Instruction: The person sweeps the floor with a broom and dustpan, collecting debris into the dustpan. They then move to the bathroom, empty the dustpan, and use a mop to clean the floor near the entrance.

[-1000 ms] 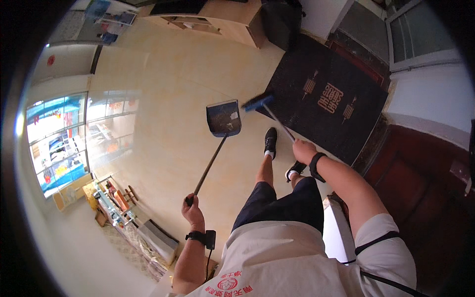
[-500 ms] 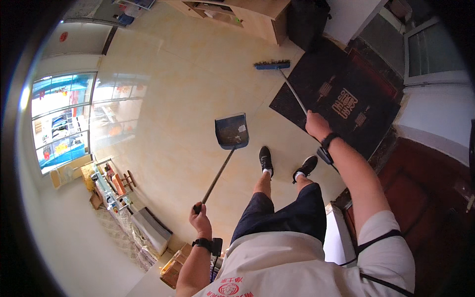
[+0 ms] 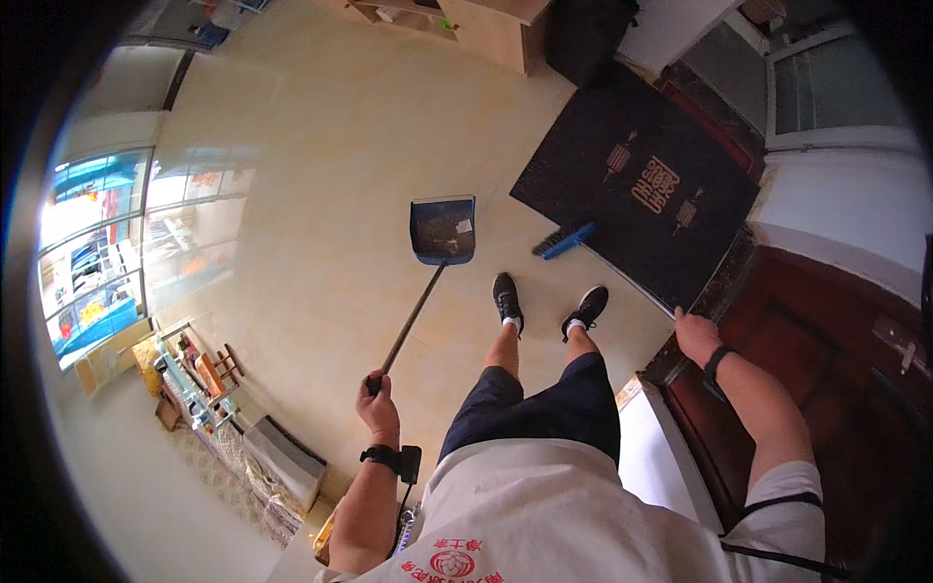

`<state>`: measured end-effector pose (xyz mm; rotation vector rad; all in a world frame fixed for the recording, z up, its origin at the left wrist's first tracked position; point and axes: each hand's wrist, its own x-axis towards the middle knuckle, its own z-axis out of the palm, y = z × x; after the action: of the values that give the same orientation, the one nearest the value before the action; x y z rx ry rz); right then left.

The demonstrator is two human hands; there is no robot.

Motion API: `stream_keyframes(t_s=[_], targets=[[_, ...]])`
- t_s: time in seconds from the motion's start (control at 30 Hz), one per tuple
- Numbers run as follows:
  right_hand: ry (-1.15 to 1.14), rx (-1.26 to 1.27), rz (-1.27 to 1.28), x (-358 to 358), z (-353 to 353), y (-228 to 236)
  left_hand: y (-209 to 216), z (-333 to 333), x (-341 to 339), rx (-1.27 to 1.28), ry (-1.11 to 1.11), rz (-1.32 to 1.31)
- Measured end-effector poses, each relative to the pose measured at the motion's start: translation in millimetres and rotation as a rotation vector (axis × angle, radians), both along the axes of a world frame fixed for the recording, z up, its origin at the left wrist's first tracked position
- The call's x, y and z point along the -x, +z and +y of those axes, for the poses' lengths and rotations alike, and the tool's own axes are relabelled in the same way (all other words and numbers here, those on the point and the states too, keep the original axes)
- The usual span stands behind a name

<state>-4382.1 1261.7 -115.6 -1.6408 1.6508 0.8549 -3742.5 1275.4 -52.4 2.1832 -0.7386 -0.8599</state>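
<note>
My left hand [image 3: 380, 406] is closed round the end of the long handle of a dark blue dustpan [image 3: 442, 231]. The pan rests on the floor ahead of my feet, with some grey dirt and a small pale scrap in it. My right hand [image 3: 697, 337] grips the handle of a broom [image 3: 564, 241] with a blue head and dark bristles. That head is by the near left edge of the dark doormat [image 3: 637, 180], in front of my right shoe. A gap of floor separates broom and dustpan.
A red-brown door [image 3: 826, 389] is close on my right, beside a white cabinet [image 3: 661, 457]. At the far side stand a wooden cabinet [image 3: 496, 29] and a black bag [image 3: 583, 39]. A rack with bottles [image 3: 199, 374] lines the left wall by a bright window [image 3: 97, 243].
The broom head has come from the far floor back toward my feet, beside the mat. My right hand has moved right and nearer. The dustpan stays in my left hand.
</note>
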Motion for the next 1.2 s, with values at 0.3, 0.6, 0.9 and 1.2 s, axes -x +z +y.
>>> stream_keyframes(t_s=[0.3,0.6,0.9,1.2], targets=[[-0.28,0.3,-0.089,19,-10,24,-14,-23,-3,0.032,-0.071,0.084],[-0.535,0.309,-0.055,-65,-87,-136,9,-32,17,-0.029,-0.162,0.036],[-0.491,0.043,-0.109,-41,63,-3,-3,-42,10,0.007,-0.212,0.123],[-1.702,-0.349,-1.413,-135,27,7,13,-85,7,0.03,-0.354,0.014]])
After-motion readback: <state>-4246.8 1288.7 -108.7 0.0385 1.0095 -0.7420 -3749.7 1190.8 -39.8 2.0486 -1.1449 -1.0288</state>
